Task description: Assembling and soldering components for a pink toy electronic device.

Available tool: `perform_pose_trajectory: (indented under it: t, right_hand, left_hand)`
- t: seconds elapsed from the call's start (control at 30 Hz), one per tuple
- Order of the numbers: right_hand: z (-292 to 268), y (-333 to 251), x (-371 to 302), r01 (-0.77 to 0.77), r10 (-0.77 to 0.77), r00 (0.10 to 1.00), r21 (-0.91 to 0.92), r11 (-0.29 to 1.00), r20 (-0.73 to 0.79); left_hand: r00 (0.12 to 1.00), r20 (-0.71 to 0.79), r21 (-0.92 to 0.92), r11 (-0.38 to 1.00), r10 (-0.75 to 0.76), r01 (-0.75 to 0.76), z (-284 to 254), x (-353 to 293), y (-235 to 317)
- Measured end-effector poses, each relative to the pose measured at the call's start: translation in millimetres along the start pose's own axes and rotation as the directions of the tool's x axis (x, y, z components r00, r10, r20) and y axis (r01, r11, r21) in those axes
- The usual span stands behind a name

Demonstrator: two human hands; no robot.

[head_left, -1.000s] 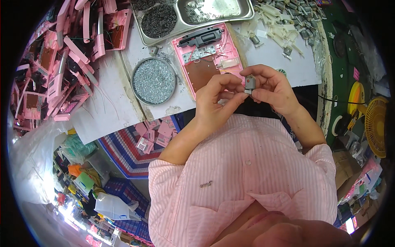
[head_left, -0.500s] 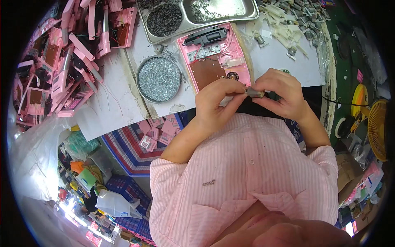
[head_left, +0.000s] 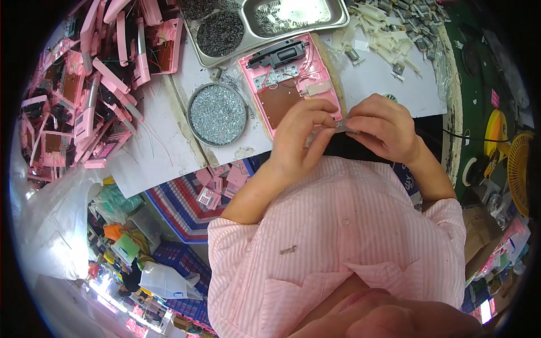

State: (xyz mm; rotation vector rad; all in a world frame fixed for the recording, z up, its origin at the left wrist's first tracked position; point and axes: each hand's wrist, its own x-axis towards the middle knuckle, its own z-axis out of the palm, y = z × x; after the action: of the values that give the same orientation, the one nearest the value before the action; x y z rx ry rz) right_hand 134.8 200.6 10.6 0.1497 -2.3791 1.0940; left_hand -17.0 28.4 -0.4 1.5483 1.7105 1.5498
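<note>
Small grey part [head_left: 343, 128], mostly hidden, is pinched in the fingertips of both left hand [head_left: 301, 137] and right hand [head_left: 389, 128]; open pink casing [head_left: 322, 69] is parked around its 10 o'clock, dish [head_left: 217, 144] of metal bits roughly 9.

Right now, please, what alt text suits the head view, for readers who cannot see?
A person holds a small grey part, mostly hidden, between left-hand grip and right-hand grip, beside an open pink casing. To the left are a dish of metal bits and piled pink parts; beyond, a metal tray holds springs.
</note>
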Motion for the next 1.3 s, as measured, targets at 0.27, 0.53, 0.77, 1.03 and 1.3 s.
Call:
perform_pose_trajectory:
  t: [0.27,0.53,0.77,1.03,1.3]
  right_hand:
    - [-1,15,-5,-0.043,0.042,0.992,-0.009,0.999,-0.12]
    - [2,17,0,-0.054,0.056,0.988,0.019,0.998,-0.147]
    - [8,24,10,-0.194,0.19,0.972,-0.023,0.981,-0.136]
    - [27,65,45,-0.114,0.125,0.992,-0.374,0.92,0.003]
    - [26,59,62,-0.16,0.236,0.963,-0.429,0.889,0.131]
  left_hand:
    - [0.997,-0.071,0.718,0.692,-0.043,0.081,-13,49,-38]
    - [1.0,-0.022,0.907,0.42,0.001,0.019,2,62,-44]
    - [0.986,-0.059,0.807,0.589,0.158,-0.046,-11,49,-51]
    - [0.924,-0.376,0.475,0.844,-0.062,0.249,-24,3,-55]
    - [0.95,-0.308,0.454,0.884,0.038,0.112,-31,23,-58]
